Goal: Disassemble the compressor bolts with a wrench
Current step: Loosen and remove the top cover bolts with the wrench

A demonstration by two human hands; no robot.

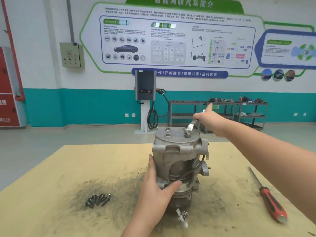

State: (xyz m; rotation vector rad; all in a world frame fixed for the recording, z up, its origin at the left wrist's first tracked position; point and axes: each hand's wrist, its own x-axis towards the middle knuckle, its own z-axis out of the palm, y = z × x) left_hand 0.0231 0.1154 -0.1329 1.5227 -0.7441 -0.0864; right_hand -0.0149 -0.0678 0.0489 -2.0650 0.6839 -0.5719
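Note:
A grey metal compressor (179,151) stands upright in the middle of the table. My left hand (158,183) grips its lower body, thumb across the front. My right hand (207,118) holds the far end of a silver wrench (191,126), with one finger pointing up. The wrench's ring end sits on a bolt (187,133) at the right of the top plate. Two more bolts (168,132) stand on the left of the top plate. Several removed bolts (99,200) lie in a pile on the table to the left.
A red-handled screwdriver (271,202) lies on the yellow, oil-stained table (51,185) at the right. A white connector (183,218) dangles at the compressor's base. Beyond the table are a charging station (145,86) and metal shelving (239,113) along the wall.

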